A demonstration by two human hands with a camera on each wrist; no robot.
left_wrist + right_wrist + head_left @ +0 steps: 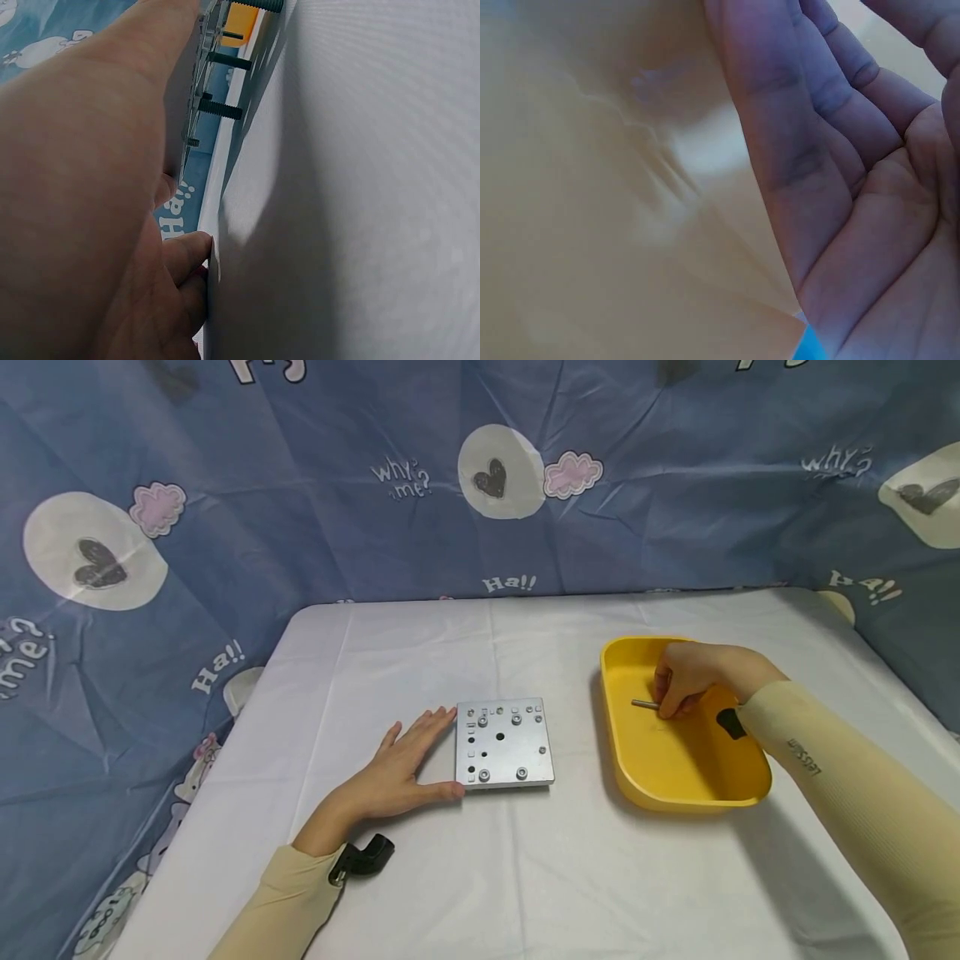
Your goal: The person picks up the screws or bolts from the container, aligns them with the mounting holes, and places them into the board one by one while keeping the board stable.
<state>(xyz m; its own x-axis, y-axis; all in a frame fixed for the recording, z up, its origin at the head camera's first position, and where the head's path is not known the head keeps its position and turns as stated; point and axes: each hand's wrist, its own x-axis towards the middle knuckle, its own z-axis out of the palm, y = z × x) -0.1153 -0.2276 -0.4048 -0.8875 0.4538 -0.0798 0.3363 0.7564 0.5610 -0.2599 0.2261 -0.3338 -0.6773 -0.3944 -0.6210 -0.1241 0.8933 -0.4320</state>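
A square metal plate [504, 750] with holes and several socket-head bolts lies in the middle of the table. In the left wrist view, threaded bolt ends [220, 109] stick out from its underside. My left hand [397, 777] lies spread beside it, fingers extended, with the thumb at the near left corner and fingertips at the far left one. Inside the yellow bin [626, 768], my right hand [686, 681] pinches a short grey metal rod [644, 703], its other end hidden by the fingers. The rod does not show in the right wrist view, where my right hand [840, 150] is near a yellow wall.
A white cloth [420, 652] covers the table. Behind it hangs a blue printed curtain [315, 510], which also runs down the left side. The bin's raised rim surrounds the right hand. A black wrist mount [363, 857] sticks out from the left wrist.
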